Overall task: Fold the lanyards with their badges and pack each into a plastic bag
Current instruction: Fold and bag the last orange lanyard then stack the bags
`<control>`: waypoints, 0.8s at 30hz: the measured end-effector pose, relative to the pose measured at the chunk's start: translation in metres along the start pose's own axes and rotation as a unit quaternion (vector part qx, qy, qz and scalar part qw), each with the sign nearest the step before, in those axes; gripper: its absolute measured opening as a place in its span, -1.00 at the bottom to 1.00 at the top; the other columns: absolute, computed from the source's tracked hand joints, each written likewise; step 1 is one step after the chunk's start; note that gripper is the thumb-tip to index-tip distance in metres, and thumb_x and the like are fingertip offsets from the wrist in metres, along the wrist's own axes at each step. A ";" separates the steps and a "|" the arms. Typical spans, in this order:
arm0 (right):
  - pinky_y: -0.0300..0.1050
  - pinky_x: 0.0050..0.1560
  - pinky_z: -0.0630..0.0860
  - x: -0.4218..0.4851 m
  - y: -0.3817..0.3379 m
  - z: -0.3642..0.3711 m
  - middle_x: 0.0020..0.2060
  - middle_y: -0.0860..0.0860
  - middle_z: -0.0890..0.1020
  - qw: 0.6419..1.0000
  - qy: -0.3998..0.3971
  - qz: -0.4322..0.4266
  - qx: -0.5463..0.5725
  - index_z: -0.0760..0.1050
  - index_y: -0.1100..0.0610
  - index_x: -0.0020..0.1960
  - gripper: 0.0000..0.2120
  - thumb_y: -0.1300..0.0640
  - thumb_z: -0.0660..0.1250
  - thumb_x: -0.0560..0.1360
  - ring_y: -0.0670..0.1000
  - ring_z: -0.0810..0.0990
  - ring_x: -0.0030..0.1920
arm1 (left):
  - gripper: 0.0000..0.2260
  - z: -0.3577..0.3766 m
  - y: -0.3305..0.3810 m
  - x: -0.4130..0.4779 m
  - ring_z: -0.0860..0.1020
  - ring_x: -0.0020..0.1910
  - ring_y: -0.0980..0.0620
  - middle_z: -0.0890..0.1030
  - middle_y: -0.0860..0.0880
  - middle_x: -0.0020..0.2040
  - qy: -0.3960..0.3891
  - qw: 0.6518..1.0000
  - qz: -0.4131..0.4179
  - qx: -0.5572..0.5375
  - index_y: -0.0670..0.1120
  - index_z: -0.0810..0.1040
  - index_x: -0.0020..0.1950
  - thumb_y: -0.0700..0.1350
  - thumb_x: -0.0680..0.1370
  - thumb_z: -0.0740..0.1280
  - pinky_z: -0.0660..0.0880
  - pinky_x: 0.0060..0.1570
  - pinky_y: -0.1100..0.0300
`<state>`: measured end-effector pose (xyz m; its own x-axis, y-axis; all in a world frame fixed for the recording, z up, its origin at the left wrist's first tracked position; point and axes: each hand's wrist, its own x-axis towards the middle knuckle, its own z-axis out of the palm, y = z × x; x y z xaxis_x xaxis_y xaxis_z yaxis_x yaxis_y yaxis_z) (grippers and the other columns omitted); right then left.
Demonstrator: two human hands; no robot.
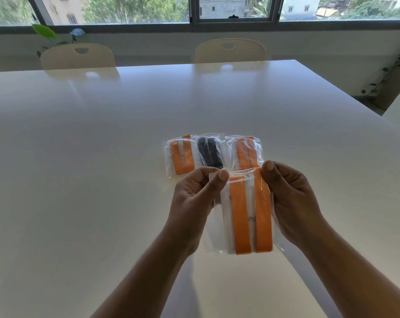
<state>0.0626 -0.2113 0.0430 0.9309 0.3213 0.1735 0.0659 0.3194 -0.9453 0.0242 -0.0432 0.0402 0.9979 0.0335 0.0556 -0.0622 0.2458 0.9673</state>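
Three packed bags (209, 152) lie on the bench (79, 157); left grip (192, 196) and right grip (293, 198) pinch the top corners of the fourth bag (218, 226), orange lanyard (240, 214) inside, sealing seemingly pending.

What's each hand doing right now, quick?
Left hand: pinches the top left corner of the bagged orange lanyard.
Right hand: pinches the same bag's top right corner.

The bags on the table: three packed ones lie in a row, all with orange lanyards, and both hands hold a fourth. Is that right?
Not all orange: the head view shows a black lanyard in the middle bag; the left bag and right bag hold orange. The left hand and right hand hold a fourth bag.
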 end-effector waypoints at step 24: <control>-0.06 -0.10 0.60 0.002 -0.007 -0.012 -0.24 0.09 0.69 0.999 0.007 0.010 -0.034 0.64 0.10 -0.21 -0.76 -0.08 0.46 0.32 0.09 0.68 -0.14 | -0.79 0.000 0.003 -0.001 0.69 -0.03 -0.10 0.71 -0.08 -0.07 0.119 0.992 -0.018 -0.032 -0.11 0.58 -0.18 0.01 0.34 0.41 0.58 0.11 -0.15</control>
<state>0.0682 -0.2236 0.0465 0.9369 0.3148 0.1519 0.0720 0.2515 -0.9652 0.0235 -0.0423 0.0431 0.9673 0.2496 -0.0451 -0.0359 0.3110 0.9497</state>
